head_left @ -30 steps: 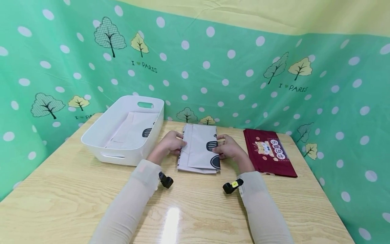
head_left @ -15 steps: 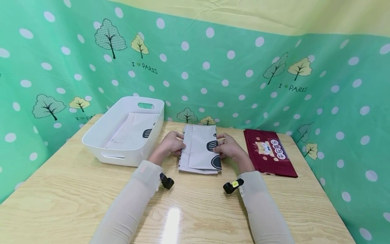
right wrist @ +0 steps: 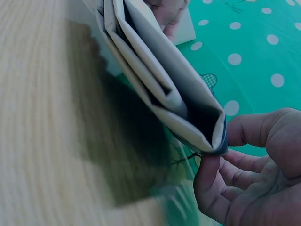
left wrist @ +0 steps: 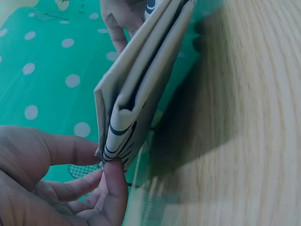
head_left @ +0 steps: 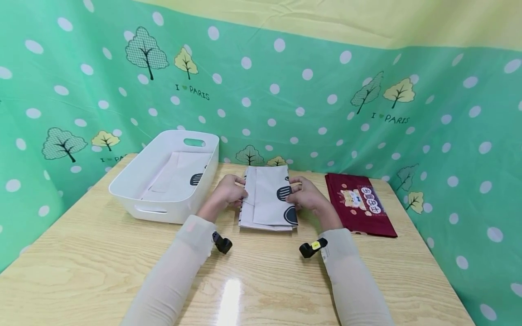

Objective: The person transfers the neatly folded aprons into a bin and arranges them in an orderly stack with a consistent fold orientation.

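Near the far edge of the surface (head_left: 285, 290), I have the folded white cloth (head_left: 268, 197), its sides pinched by fingers (left wrist: 115, 188) of left hand (head_left: 229, 191) and right hand (head_left: 306, 195). Its folding seems finished; a similar piece (head_left: 175, 172) already lies in the basket (head_left: 179, 211) toward the far left corner; the red cloth (head_left: 350, 217), rightward, is untouched.

Curtained-off tabletop work area: wood-grain table (head_left: 261, 280), green dotted curtain (head_left: 285, 108) around; room type unclear.

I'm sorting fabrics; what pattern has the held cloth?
The cloth: dark shapes on whitish, clearest in the head view.
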A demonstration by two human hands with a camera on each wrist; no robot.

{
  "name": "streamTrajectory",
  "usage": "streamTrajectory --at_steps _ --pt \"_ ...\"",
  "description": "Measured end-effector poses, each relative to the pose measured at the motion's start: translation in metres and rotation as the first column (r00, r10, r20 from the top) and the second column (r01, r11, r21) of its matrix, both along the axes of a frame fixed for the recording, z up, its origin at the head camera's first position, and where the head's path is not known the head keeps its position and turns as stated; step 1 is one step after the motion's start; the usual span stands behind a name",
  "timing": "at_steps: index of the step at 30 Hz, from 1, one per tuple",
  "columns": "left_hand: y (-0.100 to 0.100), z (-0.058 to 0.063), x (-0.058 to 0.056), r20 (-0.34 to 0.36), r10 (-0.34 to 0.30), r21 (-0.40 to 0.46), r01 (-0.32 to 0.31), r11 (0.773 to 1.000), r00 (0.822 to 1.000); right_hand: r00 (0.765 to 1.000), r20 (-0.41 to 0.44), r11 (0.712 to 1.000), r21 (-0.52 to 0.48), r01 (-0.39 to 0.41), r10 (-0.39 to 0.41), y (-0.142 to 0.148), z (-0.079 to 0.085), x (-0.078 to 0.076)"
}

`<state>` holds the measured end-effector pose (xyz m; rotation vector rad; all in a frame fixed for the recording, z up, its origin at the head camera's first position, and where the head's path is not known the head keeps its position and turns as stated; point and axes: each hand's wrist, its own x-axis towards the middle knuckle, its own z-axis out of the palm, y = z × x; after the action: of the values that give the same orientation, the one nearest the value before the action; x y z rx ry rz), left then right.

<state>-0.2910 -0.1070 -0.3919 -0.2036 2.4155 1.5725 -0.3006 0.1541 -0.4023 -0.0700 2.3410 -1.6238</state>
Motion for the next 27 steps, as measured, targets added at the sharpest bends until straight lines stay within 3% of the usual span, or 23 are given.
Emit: streamTrajectory --at_steps 18,27 --pt "0.002 0.013 0.005 -0.062 -0.01 0.02 0.012 1.0 0.998 0.998 -0.059 0.999 -0.035 -0.004 0.002 0.008 0.011 0.001" --pt "0.004 0.019 0.005 -0.076 -0.002 0.018 0.004 1.0 0.997 0.995 -0.102 1.0 0.02 0.005 -0.003 0.009 0.02 0.002"
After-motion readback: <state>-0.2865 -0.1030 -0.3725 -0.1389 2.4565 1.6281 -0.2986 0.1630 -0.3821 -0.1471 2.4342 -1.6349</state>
